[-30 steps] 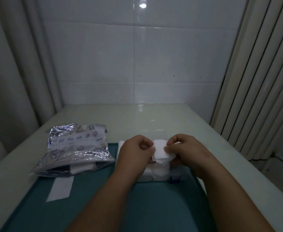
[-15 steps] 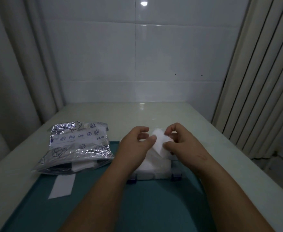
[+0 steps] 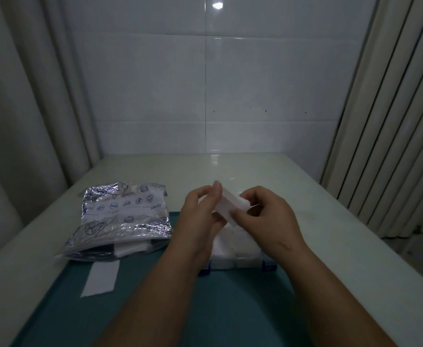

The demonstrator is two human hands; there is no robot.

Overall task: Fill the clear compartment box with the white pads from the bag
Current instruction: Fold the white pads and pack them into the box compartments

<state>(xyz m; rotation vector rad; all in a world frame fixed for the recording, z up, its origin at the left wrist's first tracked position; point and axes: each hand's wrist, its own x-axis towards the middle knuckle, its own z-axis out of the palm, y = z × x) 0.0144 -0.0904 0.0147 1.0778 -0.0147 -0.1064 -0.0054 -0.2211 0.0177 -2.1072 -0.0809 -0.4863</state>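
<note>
The box [image 3: 268,264] holds pads [image 3: 233,246]; the bag [image 3: 122,216] left of it holds more. Above the box, left hand [image 3: 200,221] and right hand [image 3: 268,219] both pinch one pad [image 3: 230,204].

The box [image 3: 235,250] is set on the mat [image 3: 155,311], the bag [image 3: 122,216] is laid to its left with a sheet [image 3: 101,278] before it, and a pad [image 3: 230,206] is held above the box between the left hand [image 3: 200,219] and the right hand [image 3: 268,219].
</note>
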